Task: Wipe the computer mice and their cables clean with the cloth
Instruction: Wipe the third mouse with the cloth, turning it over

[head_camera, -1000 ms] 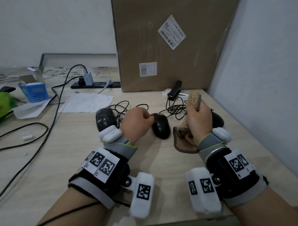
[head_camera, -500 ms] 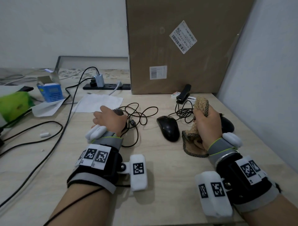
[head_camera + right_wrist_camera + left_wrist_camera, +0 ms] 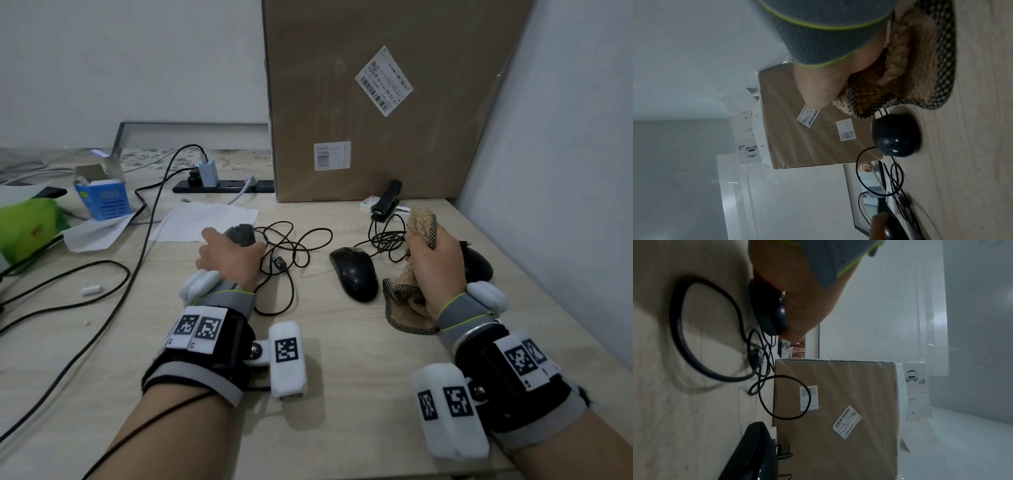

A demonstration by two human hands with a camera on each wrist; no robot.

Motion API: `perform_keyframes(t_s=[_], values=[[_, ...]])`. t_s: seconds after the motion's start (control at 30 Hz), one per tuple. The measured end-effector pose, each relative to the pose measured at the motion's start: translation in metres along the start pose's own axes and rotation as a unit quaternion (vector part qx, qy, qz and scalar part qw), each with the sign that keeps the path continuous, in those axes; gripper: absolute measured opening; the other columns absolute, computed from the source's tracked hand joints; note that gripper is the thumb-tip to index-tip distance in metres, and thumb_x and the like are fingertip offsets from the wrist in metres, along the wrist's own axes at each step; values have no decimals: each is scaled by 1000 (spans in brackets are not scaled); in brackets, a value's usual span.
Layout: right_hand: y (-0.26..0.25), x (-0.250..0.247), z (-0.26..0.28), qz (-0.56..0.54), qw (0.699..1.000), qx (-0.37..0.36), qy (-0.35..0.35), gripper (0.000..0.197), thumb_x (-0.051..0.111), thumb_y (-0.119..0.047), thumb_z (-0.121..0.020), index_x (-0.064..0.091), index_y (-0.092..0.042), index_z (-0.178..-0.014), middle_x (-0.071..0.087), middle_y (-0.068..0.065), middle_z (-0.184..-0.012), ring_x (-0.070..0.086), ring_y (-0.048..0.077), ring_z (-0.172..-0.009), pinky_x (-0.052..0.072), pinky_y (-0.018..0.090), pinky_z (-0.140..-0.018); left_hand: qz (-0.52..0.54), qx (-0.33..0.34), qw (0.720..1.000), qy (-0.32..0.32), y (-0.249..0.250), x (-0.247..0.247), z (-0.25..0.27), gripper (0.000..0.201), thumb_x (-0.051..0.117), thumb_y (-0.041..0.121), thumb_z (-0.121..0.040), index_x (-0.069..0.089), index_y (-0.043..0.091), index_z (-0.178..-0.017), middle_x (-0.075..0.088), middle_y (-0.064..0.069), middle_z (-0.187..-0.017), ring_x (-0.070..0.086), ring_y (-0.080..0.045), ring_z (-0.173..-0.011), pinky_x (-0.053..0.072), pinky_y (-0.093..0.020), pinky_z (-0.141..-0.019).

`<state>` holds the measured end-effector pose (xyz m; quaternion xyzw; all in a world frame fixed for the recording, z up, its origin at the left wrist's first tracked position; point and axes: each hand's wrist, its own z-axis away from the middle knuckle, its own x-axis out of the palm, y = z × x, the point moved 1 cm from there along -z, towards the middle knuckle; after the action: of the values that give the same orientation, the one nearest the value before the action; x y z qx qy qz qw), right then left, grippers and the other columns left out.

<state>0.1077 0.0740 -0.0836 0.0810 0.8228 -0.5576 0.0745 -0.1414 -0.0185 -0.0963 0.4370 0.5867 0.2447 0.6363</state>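
On a pale wooden desk (image 3: 342, 342) set into a white-walled corner, a dark grey computer mouse (image 3: 241, 234) is gripped by the left hand (image 3: 229, 258). A tan fluffy cloth with checked edging (image 3: 407, 294) is clenched in the right hand (image 3: 436, 265). Between the hands lies a glossy black mouse (image 3: 354, 274) — another is partly hidden beyond the right hand. Tangled black cables (image 3: 294, 246) sprawl ahead; a large brown cardboard box (image 3: 376, 102) stands behind.

A pale wooden desk (image 3: 342, 394) carries it all: three dark mice (image 3: 354, 274) with tangled cables (image 3: 291, 246), a cloth (image 3: 407, 301) trailing onto the wood. Behind sit a cardboard box (image 3: 376, 120), stapler (image 3: 387, 200), power strip (image 3: 222, 186), paper (image 3: 205, 221) and a blue carton (image 3: 106, 200).
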Motion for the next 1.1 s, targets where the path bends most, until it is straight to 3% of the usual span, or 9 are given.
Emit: perform_keyframes(t_s=[0.1, 0.17, 0.27, 0.33, 0.43, 0.67, 0.87, 1.0, 1.1], values=[[1, 0, 0, -2, 1000, 0, -3, 16, 51, -16, -86, 56, -2, -80, 59, 17, -80, 49, 22, -71, 46, 38, -72, 104, 44, 994, 10, 8, -10, 7, 76, 73, 32, -72, 35, 12, -135, 59, -11, -114, 55, -30, -104, 42, -35, -89], [1, 0, 0, -9, 1000, 0, -6, 15, 51, -17, -86, 56, -4, -79, 57, 10, -76, 48, 21, -70, 45, 36, -71, 247, 51, 966, -49, 16, -14, 14, 74, 71, 32, -77, 34, 15, -138, 57, -3, -106, 56, -19, -94, 45, -31, -83], [-2, 0, 3, -39, 999, -6, -18, 12, 52, -21, -89, 57, -15, -80, 56, 0, -75, 50, 17, -73, 44, 34, -74, 474, -14, 849, -233, 27, -15, 22, 55, 67, 31, -85, 46, 5, -129, 60, -5, -97, 60, -13, -81, 50, -25, -70], [-6, 0, 6, -61, 998, -18, -31, 11, 52, -26, -91, 60, -19, -87, 59, -4, -81, 54, 14, -79, 45, 31, -78, 536, -55, 773, -335, 33, -14, 30, 35, 62, 29, -90, 54, 8, -116, 58, -4, -87, 57, -13, -76, 50, -22, -70], [-10, 1, 10, -82, 995, -32, -53, 17, 51, -31, -93, 63, -18, -97, 62, -4, -90, 57, 13, -87, 46, 32, -84, 558, -110, 716, -404, 36, -11, 42, 34, 62, 29, -88, 54, 7, -114, 56, -5, -90, 55, -15, -83, 47, -23, -83], [-14, 4, 12, -137, 984, -36, -108, 41, 44, -50, -87, 60, -14, -93, 56, 0, -80, 52, 15, -75, 43, 38, -75, 499, -99, 710, -487, 41, -1, 66, 29, 61, 23, -86, 54, 6, -110, 57, -7, -88, 55, -17, -81, 48, -26, -81], [-16, 2, 14, -143, 978, -84, -129, 43, 38, -42, -91, 58, -4, -96, 57, 23, -101, 54, 29, -90, 42, 32, -82, 446, -114, 714, -527, 38, 9, 73, 38, 66, 22, -78, 57, 5, -111, 60, -18, -109, 58, -25, -102, 43, -33, -104], [-19, 2, 17, -121, 966, -122, -196, 23, 45, -35, -91, 64, -24, -86, 55, 9, -105, 55, 11, -94, 42, 26, -88, 424, -118, 720, -536, 37, 15, 75, 25, 66, 26, -82, 60, 11, -101, 62, -11, -98, 60, -21, -90, 50, -31, -88], [-16, 4, 20, -69, 955, -159, -239, 21, 51, -32, -87, 65, -21, -76, 49, 7, -104, 51, 5, -93, 38, 15, -86, 428, -128, 717, -535, 36, 17, 78, 21, 60, 27, -89, 59, 11, -103, 62, -8, -91, 59, -20, -86, 56, -29, -70]])
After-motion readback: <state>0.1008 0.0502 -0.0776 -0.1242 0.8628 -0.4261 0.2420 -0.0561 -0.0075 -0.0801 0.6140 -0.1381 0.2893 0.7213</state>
